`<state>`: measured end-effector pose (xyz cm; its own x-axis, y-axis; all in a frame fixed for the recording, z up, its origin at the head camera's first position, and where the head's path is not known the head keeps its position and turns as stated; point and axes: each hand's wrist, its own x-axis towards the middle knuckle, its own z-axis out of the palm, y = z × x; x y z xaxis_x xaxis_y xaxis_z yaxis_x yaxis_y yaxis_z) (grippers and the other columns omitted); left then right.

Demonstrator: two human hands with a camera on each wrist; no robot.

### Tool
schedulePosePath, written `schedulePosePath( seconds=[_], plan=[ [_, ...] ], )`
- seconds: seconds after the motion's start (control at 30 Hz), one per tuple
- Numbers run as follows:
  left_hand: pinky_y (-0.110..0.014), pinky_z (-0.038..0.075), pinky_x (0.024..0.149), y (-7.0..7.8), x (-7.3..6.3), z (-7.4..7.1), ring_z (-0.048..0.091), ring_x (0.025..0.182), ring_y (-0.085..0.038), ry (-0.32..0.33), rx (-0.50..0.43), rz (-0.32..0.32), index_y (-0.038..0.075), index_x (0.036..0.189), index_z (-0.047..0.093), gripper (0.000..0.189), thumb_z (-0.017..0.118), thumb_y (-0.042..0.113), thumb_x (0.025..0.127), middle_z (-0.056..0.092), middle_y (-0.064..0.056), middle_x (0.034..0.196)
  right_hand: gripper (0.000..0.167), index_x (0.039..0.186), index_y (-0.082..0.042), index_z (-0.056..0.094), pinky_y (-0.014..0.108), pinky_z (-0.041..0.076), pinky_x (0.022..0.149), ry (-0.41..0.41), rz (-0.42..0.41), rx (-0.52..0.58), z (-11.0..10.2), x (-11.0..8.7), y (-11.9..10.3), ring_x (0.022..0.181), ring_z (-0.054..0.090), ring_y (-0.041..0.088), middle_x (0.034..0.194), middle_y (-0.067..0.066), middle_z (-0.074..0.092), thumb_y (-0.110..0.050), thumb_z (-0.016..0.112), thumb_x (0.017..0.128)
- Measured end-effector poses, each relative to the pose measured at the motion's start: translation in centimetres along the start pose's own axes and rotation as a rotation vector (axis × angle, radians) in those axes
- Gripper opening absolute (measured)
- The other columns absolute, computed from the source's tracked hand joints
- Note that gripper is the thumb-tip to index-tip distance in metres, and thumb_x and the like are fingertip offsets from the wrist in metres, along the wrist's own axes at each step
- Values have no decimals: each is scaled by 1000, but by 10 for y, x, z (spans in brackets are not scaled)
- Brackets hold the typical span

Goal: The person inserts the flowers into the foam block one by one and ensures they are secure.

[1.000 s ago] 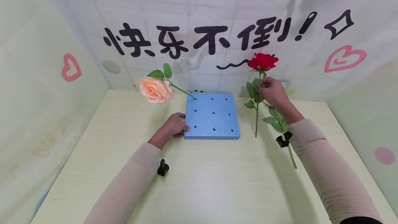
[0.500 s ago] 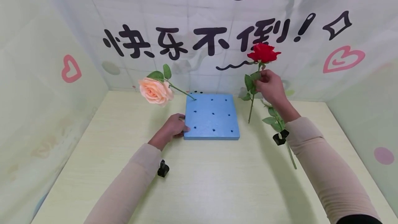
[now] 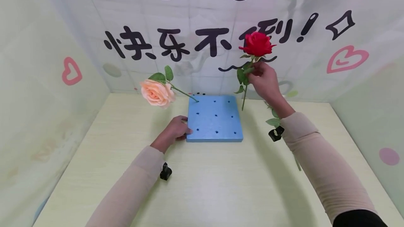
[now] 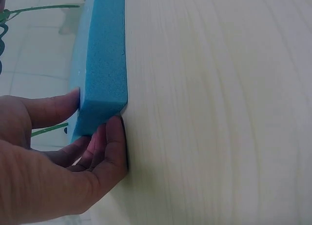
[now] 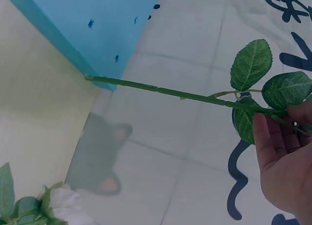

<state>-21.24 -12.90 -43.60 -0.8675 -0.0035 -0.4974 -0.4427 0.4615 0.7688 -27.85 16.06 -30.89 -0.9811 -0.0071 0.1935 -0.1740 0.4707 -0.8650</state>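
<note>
My right hand (image 3: 265, 81) pinches a red artificial rose (image 3: 257, 44) by its leafy stem, just below the bloom, right of the board and raised off the table. In the right wrist view the stem's lower end overlaps the corner of a blue foam board (image 5: 63, 32). My left hand (image 3: 175, 129) grips the board's near left corner, thumb on the top face and fingers against the side, as the left wrist view shows. The board (image 3: 206, 123) lies flat with rows of small holes. A peach rose (image 3: 157, 93) leans left out of its back left hole.
A white rose (image 5: 68, 205) lies on the table to the right, mostly hidden by my right forearm in the head view. Behind the table (image 3: 202, 181) stands a backdrop sheet (image 3: 176, 6) with black lettering, and printed sheets flank both sides.
My right hand has moved up and left toward the board with the red rose, its stem lifting off the table. The left hand stays on the board's corner.
</note>
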Motion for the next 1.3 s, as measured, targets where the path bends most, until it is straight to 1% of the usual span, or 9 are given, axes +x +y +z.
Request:
schedulePosePath(
  seconds=[0.13, 0.37, 0.57, 0.8, 0.93, 1.07, 1.3],
  plan=[
    [-27, 50, 63, 1, 0, 0, 54, 76, -21, -2, -11, -6, 6, 144, 41, 57, 63, 4, 90, 52, -16, 116, 32, 120, -1, 60, 26, 54, 82, 9, -38, 18, 8, 3, -5, 95, 61, 21, 113, 14, 64, -11, 62, 91],
    [-28, 50, 65, 3, 0, -1, 54, 77, -22, -5, -7, -14, 7, 143, 41, 58, 63, 4, 90, 52, -16, 119, 32, 118, 1, 61, 31, 54, 87, 13, -111, 69, 24, 8, -11, 102, 64, 26, 117, 16, 65, -8, 66, 88],
    [-28, 50, 64, 4, -1, -1, 54, 75, -21, -5, -12, -12, 6, 144, 41, 58, 63, 3, 90, 53, -17, 118, 31, 117, 0, 61, 33, 54, 87, -14, -119, 123, 37, 9, -18, 104, 64, 26, 118, 14, 65, -9, 66, 88],
    [-27, 49, 61, 5, -2, -1, 54, 72, -20, -4, -22, -6, 6, 143, 41, 58, 63, 3, 89, 53, -17, 118, 32, 118, -1, 59, 33, 54, 88, -17, -112, 186, 49, 9, -23, 105, 65, 27, 120, 13, 65, -7, 65, 87],
    [-27, 49, 62, 4, -2, -1, 54, 72, -20, -3, -18, -6, 6, 143, 41, 58, 63, 3, 89, 52, -17, 120, 31, 117, -1, 60, 33, 54, 88, -18, -91, 192, 55, 9, -23, 104, 66, 26, 118, 14, 65, -9, 65, 88],
    [-27, 50, 63, 3, -1, -1, 54, 72, -20, -3, -16, -8, 6, 143, 41, 58, 63, 3, 89, 52, -17, 119, 31, 117, -1, 61, 34, 54, 88, -20, -90, 184, 61, 10, -21, 103, 66, 26, 116, 15, 66, -10, 65, 88],
    [-29, 51, 64, 0, -1, -1, 55, 73, -19, -4, -42, 3, 4, 142, 42, 58, 63, 1, 89, 56, -15, 103, 31, 117, -2, 63, 34, 54, 87, -31, -95, 108, 68, 10, -18, 101, 65, 25, 114, 13, 67, -11, 66, 87]
  ],
)
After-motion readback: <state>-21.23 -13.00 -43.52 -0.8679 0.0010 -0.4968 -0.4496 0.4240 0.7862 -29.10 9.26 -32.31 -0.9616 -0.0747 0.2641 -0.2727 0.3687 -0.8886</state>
